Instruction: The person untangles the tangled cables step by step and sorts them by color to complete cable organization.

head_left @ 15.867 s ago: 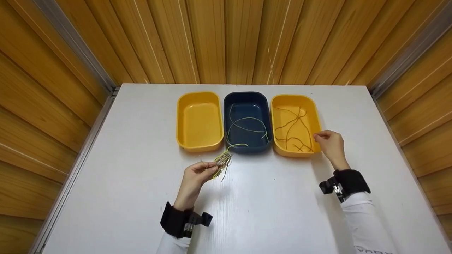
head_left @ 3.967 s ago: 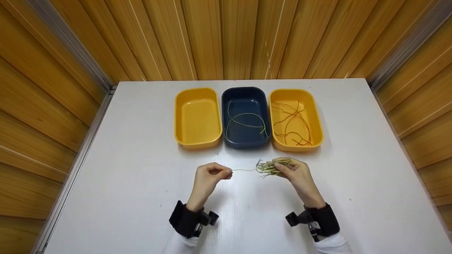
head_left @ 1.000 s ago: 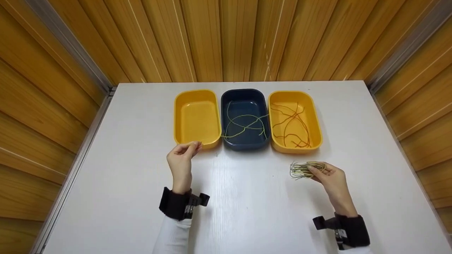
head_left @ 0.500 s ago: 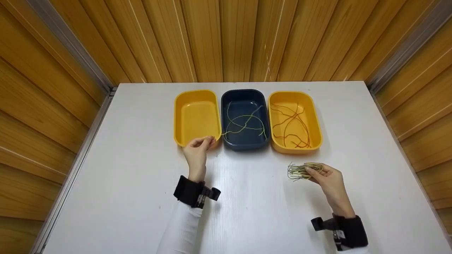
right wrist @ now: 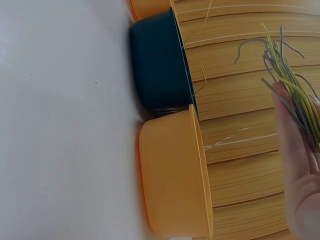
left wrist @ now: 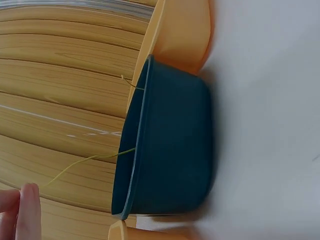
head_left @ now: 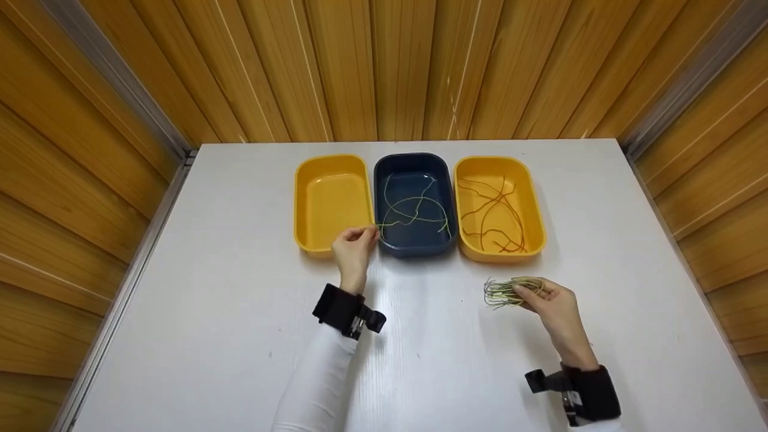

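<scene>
White tabletop (head_left: 444, 372) below, left fingers (left wrist: 30, 212) pinch one string (left wrist: 93, 157) (right fingers (right wrist: 286, 117), a string bundle (right wrist: 297, 95))

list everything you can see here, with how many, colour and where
Held strand: one, yellow-green, from the left fingertips into the middle tray
Bundle: one, many yellow and grey strands, in the right hand
Middle tray: one, dark blue, between the other two
Left tray: one, yellow, left end of the row
Right tray: one, yellow, right end
Loose green strands: count unclear, yellow-green, in the middle tray
Brown strands: several, orange-brown, in the right tray
Table: one, white, under the trays
Wall panels: many, wood-brown, behind and at both sides
Wrist straps with cameras: two, black, one per wrist
Sleeves: two, white, on the forearms
Left hand: one, pinching the held strand
Right hand: one, gripping the bundle
</scene>
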A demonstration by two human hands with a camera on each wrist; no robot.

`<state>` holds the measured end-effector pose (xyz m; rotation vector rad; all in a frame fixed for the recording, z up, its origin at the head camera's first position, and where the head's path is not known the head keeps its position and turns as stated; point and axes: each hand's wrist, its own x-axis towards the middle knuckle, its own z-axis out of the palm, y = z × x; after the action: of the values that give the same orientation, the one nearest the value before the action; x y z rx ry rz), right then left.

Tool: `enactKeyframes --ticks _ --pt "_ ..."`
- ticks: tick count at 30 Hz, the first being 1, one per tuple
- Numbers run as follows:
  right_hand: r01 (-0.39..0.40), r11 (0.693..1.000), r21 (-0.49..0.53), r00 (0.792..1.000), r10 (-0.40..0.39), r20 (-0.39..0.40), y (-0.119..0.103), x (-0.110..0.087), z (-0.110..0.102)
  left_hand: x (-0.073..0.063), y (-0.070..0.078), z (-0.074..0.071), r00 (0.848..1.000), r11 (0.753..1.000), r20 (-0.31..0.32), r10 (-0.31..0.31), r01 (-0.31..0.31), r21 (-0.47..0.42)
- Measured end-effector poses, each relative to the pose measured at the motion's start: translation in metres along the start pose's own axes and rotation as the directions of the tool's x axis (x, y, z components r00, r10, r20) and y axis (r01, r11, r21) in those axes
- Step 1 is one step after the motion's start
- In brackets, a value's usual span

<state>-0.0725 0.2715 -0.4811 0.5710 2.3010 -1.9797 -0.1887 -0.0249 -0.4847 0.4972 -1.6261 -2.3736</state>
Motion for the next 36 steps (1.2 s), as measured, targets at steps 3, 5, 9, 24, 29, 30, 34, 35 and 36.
enactKeyframes --ticks 3,5,9,24,29,30,34,35,36 --pt "0.004 1.000 0.004 1.000 -0.004 0.000 0.000 0.000 0.001 0.002 -0.004 0.005 1.000 0.996 0.005 0.017 -0.017 0.089" --pt "0.007 1.000 0.007 1.000 -0.007 -0.002 -0.001 0.000 0.002 0.004 -0.007 0.007 0.998 0.986 0.024 0.050 -0.053 0.160" --pt "0.018 1.000 0.004 1.000 -0.018 -0.001 -0.002 0.000 0.004 0.007 -0.012 0.009 0.987 0.924 0.089 0.138 -0.160 0.347" --pt "0.018 0.999 -0.042 1.000 -0.018 0.013 -0.008 0.002 0.012 0.032 -0.020 0.015 0.902 0.555 0.367 0.226 -0.429 0.713" --pt "0.007 0.998 -0.063 1.000 -0.006 0.017 -0.010 0.002 0.014 0.038 -0.020 0.018 0.881 0.443 0.446 0.155 -0.466 0.766" --pt "0.005 0.998 -0.063 1.000 -0.004 0.017 -0.010 0.002 0.014 0.039 -0.020 0.019 0.881 0.421 0.452 0.139 -0.466 0.778" --pt "0.006 0.998 -0.056 1.000 -0.005 0.024 -0.010 0.001 0.015 0.041 -0.016 0.021 0.881 0.347 0.465 0.088 -0.465 0.815" --pt "0.007 0.999 -0.054 1.000 -0.005 0.025 -0.011 0.001 0.015 0.041 -0.015 0.022 0.881 0.338 0.468 0.074 -0.464 0.819" --pt "0.007 0.999 -0.052 1.000 -0.006 0.026 -0.011 0.001 0.015 0.041 -0.013 0.022 0.878 0.327 0.475 0.064 -0.468 0.821"
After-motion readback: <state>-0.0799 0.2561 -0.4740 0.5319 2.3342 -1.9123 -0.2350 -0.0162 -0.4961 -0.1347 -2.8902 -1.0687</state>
